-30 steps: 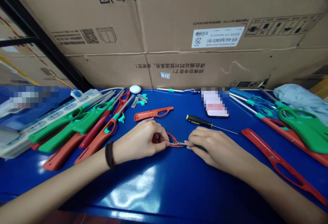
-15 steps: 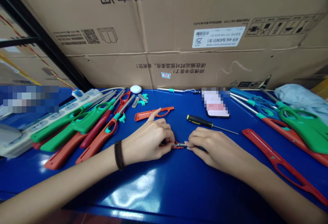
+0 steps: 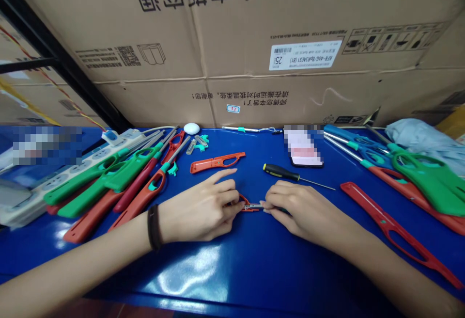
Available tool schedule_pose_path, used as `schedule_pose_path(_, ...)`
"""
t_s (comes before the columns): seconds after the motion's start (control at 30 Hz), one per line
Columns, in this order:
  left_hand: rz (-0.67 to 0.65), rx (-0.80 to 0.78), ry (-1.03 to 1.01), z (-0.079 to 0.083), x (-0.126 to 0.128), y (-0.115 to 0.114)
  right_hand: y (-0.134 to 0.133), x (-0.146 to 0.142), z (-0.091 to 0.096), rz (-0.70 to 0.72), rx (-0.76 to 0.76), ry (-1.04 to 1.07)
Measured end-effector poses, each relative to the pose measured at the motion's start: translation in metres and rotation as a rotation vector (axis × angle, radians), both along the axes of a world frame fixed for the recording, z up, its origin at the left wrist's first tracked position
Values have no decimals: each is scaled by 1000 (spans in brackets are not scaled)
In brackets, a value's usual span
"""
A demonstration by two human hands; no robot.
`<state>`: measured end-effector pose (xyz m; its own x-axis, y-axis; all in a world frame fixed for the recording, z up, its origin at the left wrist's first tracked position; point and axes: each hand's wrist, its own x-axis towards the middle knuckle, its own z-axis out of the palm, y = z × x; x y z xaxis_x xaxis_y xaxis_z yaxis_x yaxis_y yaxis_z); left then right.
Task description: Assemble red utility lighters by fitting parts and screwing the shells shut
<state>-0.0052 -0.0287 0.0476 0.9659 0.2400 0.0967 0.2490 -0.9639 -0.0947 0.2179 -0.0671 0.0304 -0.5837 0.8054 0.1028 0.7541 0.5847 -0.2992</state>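
Between my hands, low over the table, is a partly visible lighter [image 3: 250, 208] with an orange-red shell and a thin metal tube. My left hand [image 3: 203, 206] is closed on its shell end, thumb and fingers pinched, index finger stretched out. My right hand [image 3: 301, 210] pinches the metal tube [image 3: 257, 206] from the other side; much of the piece is hidden under the fingers. Beyond the left hand lies an empty orange half-shell [image 3: 207, 164]. A black-and-yellow screwdriver [image 3: 282, 171] lies just past the right hand, and a red half-shell [image 3: 385, 218] rests to its right.
Several long green and red lighters [image 3: 123, 182] lie at left over a white power strip [image 3: 54, 180]. More lighters [image 3: 428, 177] are piled at right. A phone [image 3: 303, 148], a white oval object [image 3: 192, 128] and small clear parts [image 3: 191, 146] sit at the back before a cardboard box [image 3: 232, 32].
My left hand has shifted slightly left and down, its raised index finger now pointing right, and more of the lighter's red shell shows. My right hand stays nearly in place.
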Motion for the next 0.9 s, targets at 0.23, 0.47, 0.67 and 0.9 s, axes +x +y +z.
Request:
schedule_pose_path(0.23, 100, -75, -31, -8, -11, -13, 0, 1, -3, 11, 7, 7)
schedule_pose_path(0.47, 313, -300, -219, -4, -36, -10, 1, 4, -5, 20, -5, 28)
schedule_pose_path(0.67, 381, -279, -310, -12, -36, -17, 1, 5, -7, 31, -3, 39)
schedule_pose_path(0.9, 441, -306, -373, -15, -31, -12, 0, 3, -7, 21, 22, 39)
